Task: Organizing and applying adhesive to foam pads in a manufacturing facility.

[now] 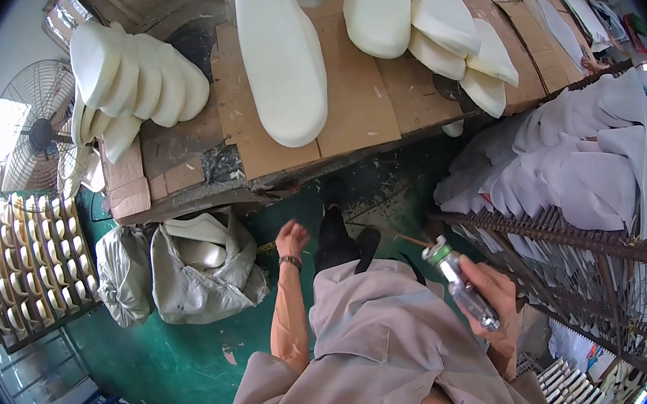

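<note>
My right hand (491, 294) is wrapped round a silver cylindrical metal tool (465, 291) with a green band near its top. A thin rod or hose (391, 233) runs from near the tool's top toward the floor by my legs; whether they are joined is unclear. My left hand (293, 240) hangs in front of the workbench with its fingers curled in and nothing visible in them. On the bench ahead lies a long cream foam pad (282, 59), rounded at both ends. To its right lie another foam pad (378, 6) and a loose pile of smaller foam pieces (446, 20).
Overlapping foam pads (137, 75) fill the bench's left end, beside a standing fan (40, 134). Cardboard (353, 79) covers the bench. Sacks (208, 275) stand below it. A metal rack (576, 245) with white sheets (576, 181) flanks my right; a rack of cream pieces (27, 264) is far left.
</note>
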The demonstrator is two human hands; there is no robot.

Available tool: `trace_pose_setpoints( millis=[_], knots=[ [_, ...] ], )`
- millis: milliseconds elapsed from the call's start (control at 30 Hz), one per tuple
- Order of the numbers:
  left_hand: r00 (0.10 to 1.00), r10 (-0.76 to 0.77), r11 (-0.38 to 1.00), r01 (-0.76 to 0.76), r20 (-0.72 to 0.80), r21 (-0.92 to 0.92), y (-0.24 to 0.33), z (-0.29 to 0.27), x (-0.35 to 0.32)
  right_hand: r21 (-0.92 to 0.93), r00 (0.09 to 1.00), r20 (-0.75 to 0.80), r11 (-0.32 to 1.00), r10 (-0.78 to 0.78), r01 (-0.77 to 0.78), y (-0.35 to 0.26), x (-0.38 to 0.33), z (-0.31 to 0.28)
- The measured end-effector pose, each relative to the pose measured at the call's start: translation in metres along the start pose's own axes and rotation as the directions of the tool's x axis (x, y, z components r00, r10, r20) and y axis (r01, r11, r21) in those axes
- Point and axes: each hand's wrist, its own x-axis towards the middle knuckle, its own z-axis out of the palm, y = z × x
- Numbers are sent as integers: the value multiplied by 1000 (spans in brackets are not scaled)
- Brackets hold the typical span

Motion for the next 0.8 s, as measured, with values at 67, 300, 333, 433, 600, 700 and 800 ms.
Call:
trace_pose_setpoints(
  millis=[67,300,333,433,600,700,800],
  knots=[
    [992,109,990,-103,60,-94,38,24,-1,-24,999,-19,998,50,-50,-2,1,-3],
    [937,314,914,-254,153,-317,145,105,29,-3,993,-77,996,91,-92,-10,13,-9],
    [942,301,903,-230,151,-363,155,113,33,16,995,-71,997,73,-72,-12,20,-9],
    [937,291,879,-182,195,-441,172,132,46,-39,978,-206,999,27,-36,-19,43,-5],
    [904,322,834,-130,281,-536,178,131,59,-19,968,-251,1000,9,-14,-17,60,-6],
    [829,423,800,-152,366,-580,195,137,46,-22,972,-233,1000,5,-11,-10,70,-7],
    [735,510,798,-208,447,-566,215,163,9,0,966,-248,997,78,-80,-11,72,-7]
  ],
)
